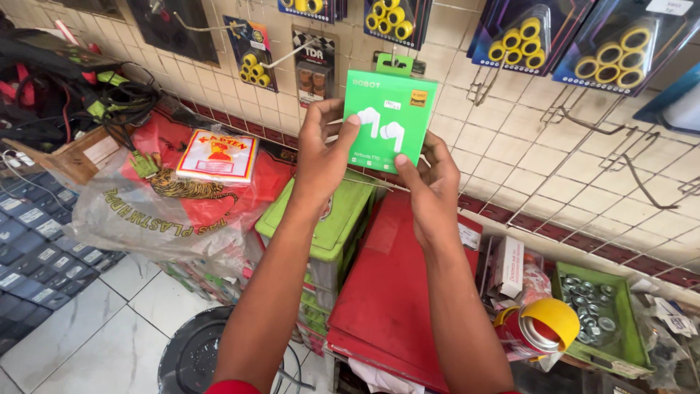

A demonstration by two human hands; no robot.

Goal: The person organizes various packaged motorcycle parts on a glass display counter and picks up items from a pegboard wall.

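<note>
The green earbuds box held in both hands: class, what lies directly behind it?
Behind the green earbuds box runs a white wire grid panel over tiled wall, with a hook's green hang tab above its top edge. The box covers whatever hangs directly behind it.

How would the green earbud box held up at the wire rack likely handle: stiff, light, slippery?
The green earbud box is probably light: the left hand and right hand hold it by fingertips alone. Its flat, uncreased faces suggest stiff card. The glossy print might be slightly slippery, though both hands pinch opposite edges.
</note>
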